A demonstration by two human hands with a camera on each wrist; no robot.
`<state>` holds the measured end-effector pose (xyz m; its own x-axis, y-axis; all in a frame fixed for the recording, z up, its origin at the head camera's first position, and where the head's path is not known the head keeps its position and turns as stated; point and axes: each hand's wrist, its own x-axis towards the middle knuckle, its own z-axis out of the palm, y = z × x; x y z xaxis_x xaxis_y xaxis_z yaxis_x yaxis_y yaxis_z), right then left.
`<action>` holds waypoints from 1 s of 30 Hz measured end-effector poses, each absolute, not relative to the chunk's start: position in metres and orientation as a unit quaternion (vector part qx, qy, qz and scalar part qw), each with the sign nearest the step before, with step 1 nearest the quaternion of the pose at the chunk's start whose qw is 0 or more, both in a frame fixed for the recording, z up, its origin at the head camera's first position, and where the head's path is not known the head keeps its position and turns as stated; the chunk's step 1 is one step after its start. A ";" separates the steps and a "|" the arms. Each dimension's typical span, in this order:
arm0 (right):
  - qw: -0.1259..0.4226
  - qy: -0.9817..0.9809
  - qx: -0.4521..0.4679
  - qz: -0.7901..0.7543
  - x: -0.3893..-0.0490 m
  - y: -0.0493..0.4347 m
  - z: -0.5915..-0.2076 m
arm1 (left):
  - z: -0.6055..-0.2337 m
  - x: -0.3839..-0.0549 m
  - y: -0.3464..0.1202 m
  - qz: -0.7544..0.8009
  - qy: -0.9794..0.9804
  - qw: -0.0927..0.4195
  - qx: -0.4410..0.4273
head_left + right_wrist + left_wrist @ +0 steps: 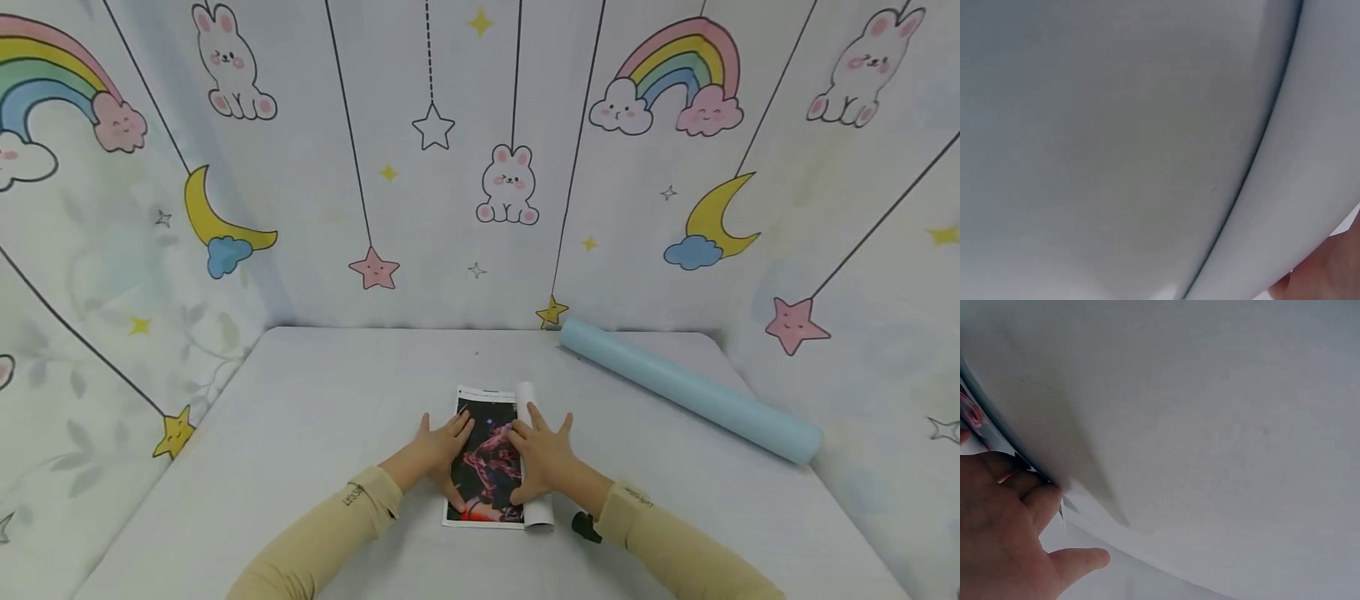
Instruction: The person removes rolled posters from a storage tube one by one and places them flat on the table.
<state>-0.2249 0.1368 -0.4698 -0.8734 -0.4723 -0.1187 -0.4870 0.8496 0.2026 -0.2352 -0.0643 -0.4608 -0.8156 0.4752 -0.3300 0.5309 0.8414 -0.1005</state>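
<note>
The poster (489, 467) lay on the table (337, 375), its right side rolled up. The left hand (437, 452) — fingers apart — rested on the poster's left edge; the right hand (549, 461) — fingers also spread — lay across the roll (538, 515).

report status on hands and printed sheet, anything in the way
Left hand on left side of printed sheet; right hand across white roll at its right edge. Dark object by right cuff, off the sheet; pale blue roll apart, farther back.
</note>
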 end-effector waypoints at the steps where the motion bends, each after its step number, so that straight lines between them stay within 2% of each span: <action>1: 0.032 0.961 -0.249 0.113 -0.225 0.139 -0.470 | -0.461 -0.235 -0.065 -0.092 0.948 0.147 0.266; 30: 0.033 0.974 -0.202 0.101 -0.224 0.203 -0.474 | -0.468 -0.242 -0.098 -0.086 0.951 0.152 0.254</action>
<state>-0.2240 0.2033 -0.4743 -0.9159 -0.3873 -0.1050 -0.4007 0.8976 0.1837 -0.2425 -0.0976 -0.4681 -0.8249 0.4567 -0.3332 0.5091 0.8564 -0.0865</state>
